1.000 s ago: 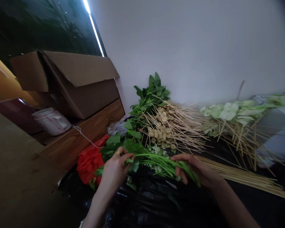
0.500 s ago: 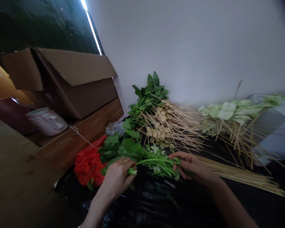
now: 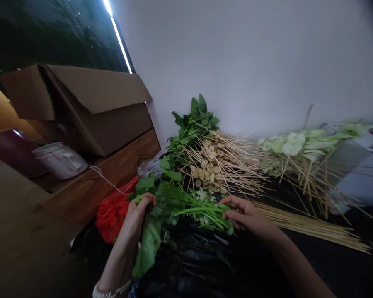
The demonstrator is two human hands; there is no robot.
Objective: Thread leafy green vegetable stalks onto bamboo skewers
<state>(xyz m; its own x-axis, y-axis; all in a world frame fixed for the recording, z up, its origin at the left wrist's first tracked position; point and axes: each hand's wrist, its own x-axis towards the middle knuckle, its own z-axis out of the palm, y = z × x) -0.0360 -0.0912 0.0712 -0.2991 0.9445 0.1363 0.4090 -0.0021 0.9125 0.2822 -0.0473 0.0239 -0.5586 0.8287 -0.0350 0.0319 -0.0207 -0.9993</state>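
My left hand (image 3: 141,211) is closed on leafy greens, with a large green leaf (image 3: 149,244) hanging down beside its fingers. Green stems (image 3: 208,211) run rightward from the leaf pile (image 3: 170,196) toward my right hand (image 3: 242,213). The fingers of my right hand are curled at the stem ends, with thumb and forefinger around them. Small pale-green chopped bits lie behind and under the stems. Black plastic (image 3: 199,256) spreads beneath the greens and both hands.
Skewered pale slices (image 3: 209,165) lie behind the greens, beside more leaves (image 3: 202,111). Bare skewers (image 3: 311,225) and skewered cabbage (image 3: 298,142) are at right. Left are a red bag (image 3: 112,213), a white mug (image 3: 62,159) and a cardboard box (image 3: 112,128).
My left hand has moved left and slightly up from the stems, now gripping leafy greens; a large leaf hangs beside it. My right hand has stayed near the stem ends.
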